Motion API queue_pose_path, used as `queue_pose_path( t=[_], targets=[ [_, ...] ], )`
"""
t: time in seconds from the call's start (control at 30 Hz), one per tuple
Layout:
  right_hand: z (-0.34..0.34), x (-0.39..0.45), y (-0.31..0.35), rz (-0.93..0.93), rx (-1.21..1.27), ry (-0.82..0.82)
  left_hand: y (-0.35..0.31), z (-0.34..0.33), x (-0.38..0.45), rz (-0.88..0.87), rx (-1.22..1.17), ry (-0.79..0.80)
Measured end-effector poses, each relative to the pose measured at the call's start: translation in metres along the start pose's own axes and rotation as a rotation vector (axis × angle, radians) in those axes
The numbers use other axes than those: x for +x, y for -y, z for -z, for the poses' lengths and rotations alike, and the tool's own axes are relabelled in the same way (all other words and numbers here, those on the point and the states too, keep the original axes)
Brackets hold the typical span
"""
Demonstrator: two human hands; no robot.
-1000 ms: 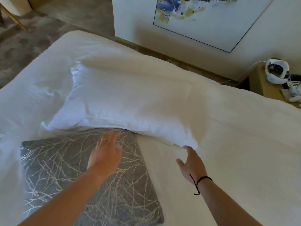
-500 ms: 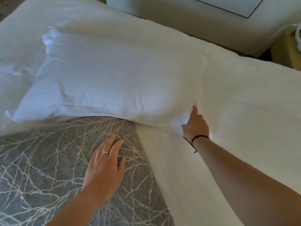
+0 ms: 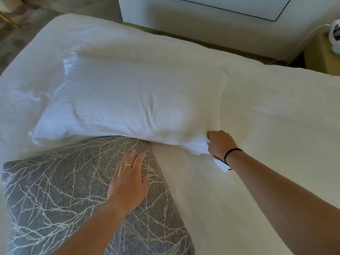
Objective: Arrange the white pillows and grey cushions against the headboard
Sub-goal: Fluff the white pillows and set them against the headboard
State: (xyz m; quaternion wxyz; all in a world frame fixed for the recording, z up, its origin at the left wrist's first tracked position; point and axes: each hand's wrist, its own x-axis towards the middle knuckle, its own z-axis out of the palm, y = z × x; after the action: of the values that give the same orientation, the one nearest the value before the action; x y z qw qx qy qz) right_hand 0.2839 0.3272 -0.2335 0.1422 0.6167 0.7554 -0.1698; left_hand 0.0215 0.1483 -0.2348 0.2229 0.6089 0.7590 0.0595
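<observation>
Head view puts the pillow [image 3: 128, 105] across the middle of the bed [image 3: 276, 116], lying flat with its long side toward us and its near edge resting on the far edge of the cushion [image 3: 64, 190]. We cannot see a headboard from here, so we cannot say how near the pillow is to its place. It looks plump and soft — the cover dimples and creases where it is pulled — so we judge it light, floppy and quick to sag if lifted by one point. Our right hand [image 3: 220, 144] has its fingers curled into the pillow's near right corner, bunching the fabric in a pinch. A corner hold will drag it well enough, but for carrying we would want a second hold at the opposite end or a palm under the middle. The cotton cover should slide easily over the sheet.

The cushion sits nearer to us on the left, grey with a pale branch pattern. Its woven cover looks coarser and grippier, its body squarer and firmer; we expect it to keep its shape when taken by an edge. Our left hand [image 3: 128, 183] lies spread on its top face, fingers straight, pressing or resting — gripping nothing.

Beyond the bed, a wall [image 3: 165, 21] rises at the far side, and a bedside stand [image 3: 320, 54] with a white object on it shows at the upper right.
</observation>
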Motion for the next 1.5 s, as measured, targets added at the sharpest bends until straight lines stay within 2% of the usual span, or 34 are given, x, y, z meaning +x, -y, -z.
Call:
queue_pose_path(
  t=[0.27,0.4,0.47,0.6,0.7,0.8,0.9,1.03,1.13,1.17,1.23,1.33,1.5],
  targets=[
    [0.057,-0.106,0.031,0.300,0.133,0.168,-0.056,0.045,-0.010,-0.153,0.040,-0.044],
    [0.104,-0.172,0.017,0.344,0.421,0.174,-0.081,0.077,-0.024,-0.309,0.088,-0.149],
    [0.115,-0.214,-0.007,0.319,0.578,0.224,-0.094,0.088,-0.032,-0.446,0.211,-0.146],
    [0.108,-0.306,-0.076,0.223,0.842,0.392,-0.133,0.092,-0.054,-0.676,0.415,-0.031],
    [0.086,-0.369,-0.143,0.091,1.005,0.460,-0.164,0.078,-0.070,-0.770,0.506,0.014],
    [0.060,-0.413,-0.205,-0.106,1.067,0.408,-0.198,0.054,-0.081,-0.783,0.554,0.058],
    [0.043,-0.423,-0.237,-0.231,0.833,0.277,-0.230,0.024,-0.092,-0.765,0.628,0.099],
    [0.030,-0.404,-0.223,-0.269,0.467,0.080,-0.247,0.005,-0.096,-0.682,0.691,0.072],
    [0.025,-0.389,-0.186,-0.108,0.284,-0.147,-0.255,0.009,-0.097,-0.633,0.754,0.106],
    [0.023,-0.383,-0.173,-0.040,0.251,-0.177,-0.257,0.010,-0.099,-0.629,0.763,0.111],
    [0.017,-0.373,-0.145,0.028,0.146,-0.153,-0.261,0.014,-0.103,-0.626,0.765,0.115],
    [0.002,-0.358,-0.116,0.025,-0.016,-0.111,-0.265,0.018,-0.104,-0.621,0.780,0.071],
    [-0.007,-0.337,-0.141,0.031,-0.080,-0.197,-0.260,0.018,-0.108,-0.624,0.785,-0.010]
  ],
)
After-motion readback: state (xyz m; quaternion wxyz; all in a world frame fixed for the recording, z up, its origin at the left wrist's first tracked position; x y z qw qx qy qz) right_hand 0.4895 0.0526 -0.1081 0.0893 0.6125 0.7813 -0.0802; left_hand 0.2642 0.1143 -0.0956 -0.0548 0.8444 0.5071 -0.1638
